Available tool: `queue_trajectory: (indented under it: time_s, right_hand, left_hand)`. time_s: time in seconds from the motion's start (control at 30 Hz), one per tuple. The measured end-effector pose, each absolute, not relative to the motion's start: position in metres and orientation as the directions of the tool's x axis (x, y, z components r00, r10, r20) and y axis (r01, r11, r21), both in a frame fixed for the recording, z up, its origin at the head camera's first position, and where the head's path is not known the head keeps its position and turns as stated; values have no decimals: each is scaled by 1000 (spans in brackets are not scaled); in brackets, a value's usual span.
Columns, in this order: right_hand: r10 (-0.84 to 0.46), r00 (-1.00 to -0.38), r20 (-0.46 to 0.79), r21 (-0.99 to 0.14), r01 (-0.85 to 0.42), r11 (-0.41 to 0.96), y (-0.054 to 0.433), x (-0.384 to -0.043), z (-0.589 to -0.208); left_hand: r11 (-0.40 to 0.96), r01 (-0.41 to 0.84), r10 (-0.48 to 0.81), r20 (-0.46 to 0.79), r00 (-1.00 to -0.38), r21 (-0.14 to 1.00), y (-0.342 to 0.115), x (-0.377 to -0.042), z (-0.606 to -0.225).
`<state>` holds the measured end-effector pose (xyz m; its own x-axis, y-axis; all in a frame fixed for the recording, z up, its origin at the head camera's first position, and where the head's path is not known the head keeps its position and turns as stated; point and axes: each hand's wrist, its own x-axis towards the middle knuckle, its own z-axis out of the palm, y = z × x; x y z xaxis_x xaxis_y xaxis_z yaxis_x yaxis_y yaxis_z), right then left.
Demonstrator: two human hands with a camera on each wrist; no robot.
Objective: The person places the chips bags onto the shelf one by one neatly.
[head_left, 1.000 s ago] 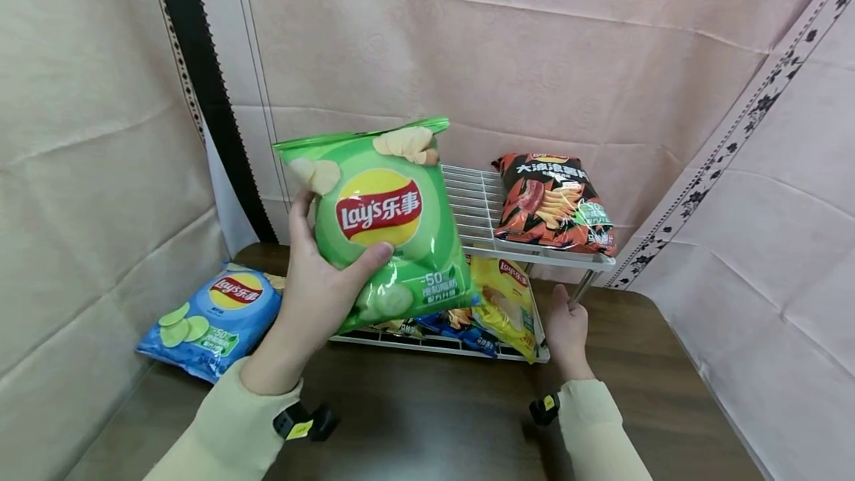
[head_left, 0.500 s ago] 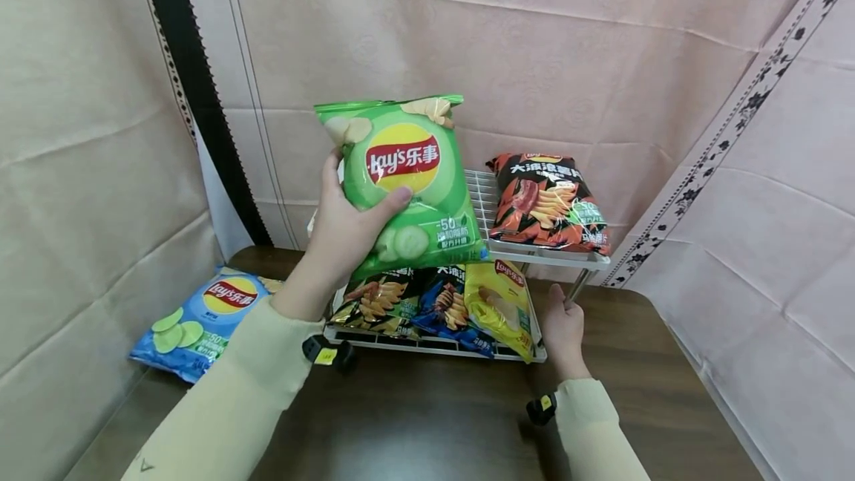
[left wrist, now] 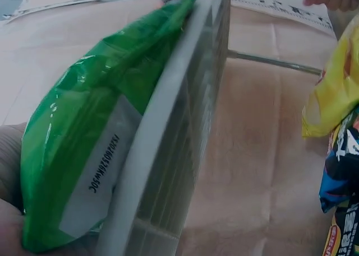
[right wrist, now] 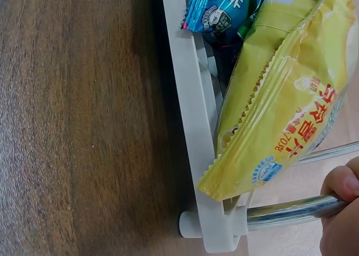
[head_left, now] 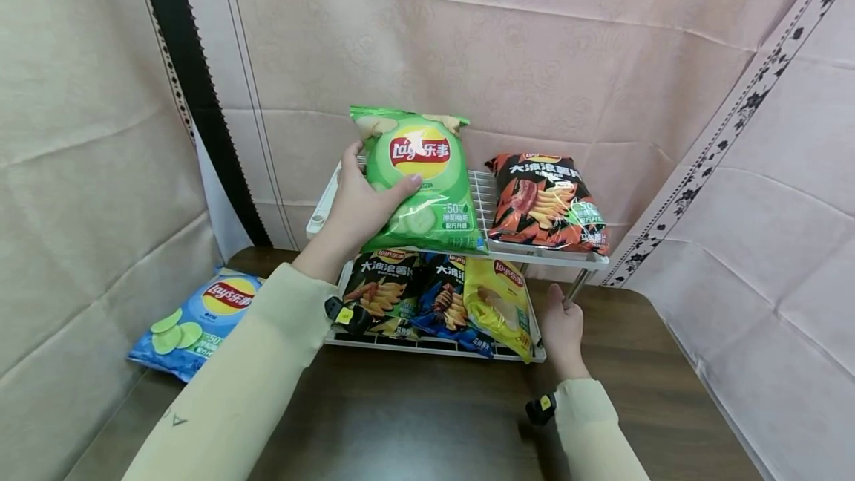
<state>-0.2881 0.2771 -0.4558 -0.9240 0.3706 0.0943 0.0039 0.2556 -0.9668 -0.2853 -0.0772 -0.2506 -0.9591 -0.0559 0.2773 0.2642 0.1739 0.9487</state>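
My left hand [head_left: 364,206] grips a green bag of chips [head_left: 427,199] by its left side, thumb across the front. The bag's bottom edge is right at the front rail of the white rack's upper shelf [head_left: 534,254]; in the left wrist view the green bag [left wrist: 84,133] lies along that shelf. With curled fingers my right hand [head_left: 563,329] holds the metal post [head_left: 580,286] at the rack's right front. The right wrist view shows the fingers around the post [right wrist: 291,211]. A red-and-black chip bag [head_left: 549,203] lies on the upper shelf's right side.
Below, the lower shelf [head_left: 427,347] carries a black chip bag [head_left: 382,292], a dark blue one [head_left: 446,299] and a yellow one [head_left: 497,303]. A light blue chip bag [head_left: 200,321] lies left on the wooden table [head_left: 401,421]. Cloth walls [head_left: 467,43] surround the table.
The green bag in my left hand has moved right and away, then down onto the upper shelf, uncovering the bags below. My right hand stays on the post.
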Motion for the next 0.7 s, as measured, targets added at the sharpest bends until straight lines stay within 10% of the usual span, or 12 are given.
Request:
queue_trajectory:
  time_s: [0.7]
  right_hand:
    - [360, -926, 112, -968, -19, 251, 276, -285, -454]
  left_hand:
    - [428, 326, 220, 253, -942, 843, -96, -269, -239]
